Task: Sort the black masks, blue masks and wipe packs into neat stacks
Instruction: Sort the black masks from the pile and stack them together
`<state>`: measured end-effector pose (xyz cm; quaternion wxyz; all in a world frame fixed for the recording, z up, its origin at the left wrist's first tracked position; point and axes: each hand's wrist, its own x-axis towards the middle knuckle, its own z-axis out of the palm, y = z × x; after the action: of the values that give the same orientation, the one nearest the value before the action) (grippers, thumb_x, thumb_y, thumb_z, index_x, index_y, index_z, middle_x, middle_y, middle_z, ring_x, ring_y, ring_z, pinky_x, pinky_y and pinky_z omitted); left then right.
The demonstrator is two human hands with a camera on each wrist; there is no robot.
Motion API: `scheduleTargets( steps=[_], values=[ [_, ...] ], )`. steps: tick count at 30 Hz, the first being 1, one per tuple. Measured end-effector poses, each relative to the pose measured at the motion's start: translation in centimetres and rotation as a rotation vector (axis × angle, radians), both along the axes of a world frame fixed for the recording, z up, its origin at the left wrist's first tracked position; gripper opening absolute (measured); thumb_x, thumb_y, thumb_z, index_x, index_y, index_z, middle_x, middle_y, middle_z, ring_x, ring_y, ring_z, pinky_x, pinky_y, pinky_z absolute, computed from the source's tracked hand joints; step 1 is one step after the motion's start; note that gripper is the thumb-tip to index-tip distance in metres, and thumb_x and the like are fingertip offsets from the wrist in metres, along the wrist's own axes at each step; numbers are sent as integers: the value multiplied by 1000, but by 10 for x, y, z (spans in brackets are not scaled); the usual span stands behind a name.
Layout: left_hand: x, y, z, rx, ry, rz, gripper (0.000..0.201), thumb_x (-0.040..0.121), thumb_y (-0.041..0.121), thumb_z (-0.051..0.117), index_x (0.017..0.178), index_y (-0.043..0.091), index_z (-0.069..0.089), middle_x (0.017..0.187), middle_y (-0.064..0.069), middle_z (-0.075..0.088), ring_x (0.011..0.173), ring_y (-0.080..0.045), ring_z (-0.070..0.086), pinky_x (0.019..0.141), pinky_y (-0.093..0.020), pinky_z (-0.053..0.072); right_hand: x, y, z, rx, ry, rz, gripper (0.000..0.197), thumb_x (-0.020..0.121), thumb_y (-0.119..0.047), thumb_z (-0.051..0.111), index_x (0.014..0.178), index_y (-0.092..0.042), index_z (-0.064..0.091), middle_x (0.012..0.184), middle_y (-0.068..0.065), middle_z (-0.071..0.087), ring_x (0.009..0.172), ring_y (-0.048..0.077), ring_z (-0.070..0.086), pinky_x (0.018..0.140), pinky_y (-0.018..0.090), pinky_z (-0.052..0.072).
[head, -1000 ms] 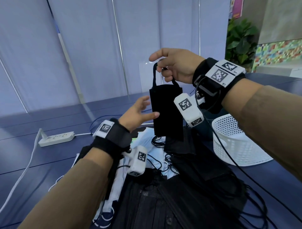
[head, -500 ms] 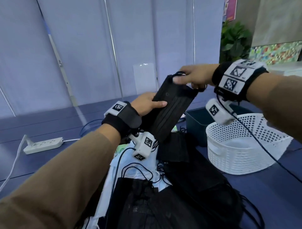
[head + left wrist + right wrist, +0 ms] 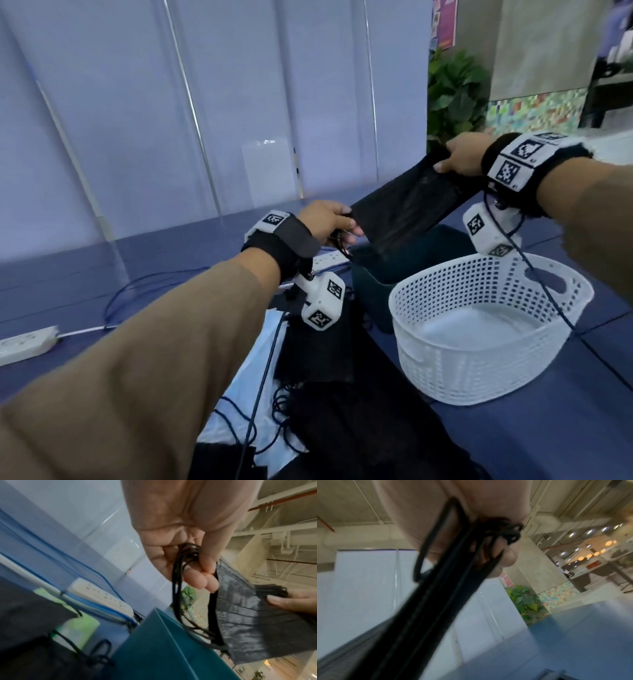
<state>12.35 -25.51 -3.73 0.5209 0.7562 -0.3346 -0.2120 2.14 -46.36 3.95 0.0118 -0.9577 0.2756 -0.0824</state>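
A black mask point(image 3: 407, 209) is stretched in the air between both hands, above a dark teal bin point(image 3: 404, 260). My left hand point(image 3: 337, 222) pinches its lower left end with the ear loops point(image 3: 178, 588) bunched in the fingers. My right hand point(image 3: 452, 161) grips the upper right end; in the right wrist view the mask point(image 3: 423, 622) hangs blurred from the curled fingers. On the table below lies a heap of black masks point(image 3: 342, 411) mixed with blue masks point(image 3: 253, 370). A green wipe pack point(image 3: 77, 630) shows beside the black masks in the left wrist view.
A white perforated basket point(image 3: 479, 373) stands right of the heap, next to the teal bin point(image 3: 163, 649). A white power strip point(image 3: 24, 342) lies at the far left, another power strip point(image 3: 102, 596) behind the bin with blue cables. A glass partition rises behind the table.
The mask hung from my right hand a second ago. My left hand took its lower end, and both hands carried it right and stretched it out over the teal bin.
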Motion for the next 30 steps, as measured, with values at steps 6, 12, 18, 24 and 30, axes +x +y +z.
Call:
scheduleTargets(
  steps=[6, 12, 18, 24, 30],
  values=[
    [4, -35, -21, 235, -1, -21, 17, 89, -11, 45, 81, 2, 52, 48, -2, 63, 34, -8, 54, 37, -15, 43, 18, -27, -41, 21, 194, -64, 53, 99, -36, 42, 134, 4, 43, 136, 19, 48, 122, 31, 49, 102, 38, 39],
    [9, -36, -20, 525, -457, 41, 24, 85, -1, 57, 106, 9, 63, 78, -2, 58, 62, -9, 51, 43, -8, 40, 45, -20, -71, -60, 444, -27, 37, 92, -34, 57, 75, -1, 55, 75, 7, 54, 65, 22, 49, 76, 31, 39],
    [9, -41, -24, 584, -691, -17, 27, 84, 7, 62, 108, 18, 65, 100, -3, 64, 98, -19, 60, 78, -23, 42, 45, -22, -67, -138, 546, -6, 42, 88, -33, 63, 114, 0, 62, 93, 7, 58, 85, 24, 53, 76, 32, 40],
    [-8, -43, -29, 521, -730, -334, 24, 94, 21, 55, 114, 15, 66, 102, 2, 66, 91, -8, 57, 81, -16, 40, 45, -19, -70, -111, 618, 21, 46, 88, -38, 62, 115, -1, 61, 96, 6, 55, 88, 23, 51, 77, 31, 39],
    [-19, -52, -48, 968, -883, -380, 48, 100, 44, 30, 126, 16, 59, 134, -1, 55, 127, -21, 44, 111, -56, 11, 49, -16, -69, -102, 665, 17, 35, 83, -45, 66, 70, -13, 59, 72, -2, 57, 83, 25, 57, 81, 34, 47]
  ],
)
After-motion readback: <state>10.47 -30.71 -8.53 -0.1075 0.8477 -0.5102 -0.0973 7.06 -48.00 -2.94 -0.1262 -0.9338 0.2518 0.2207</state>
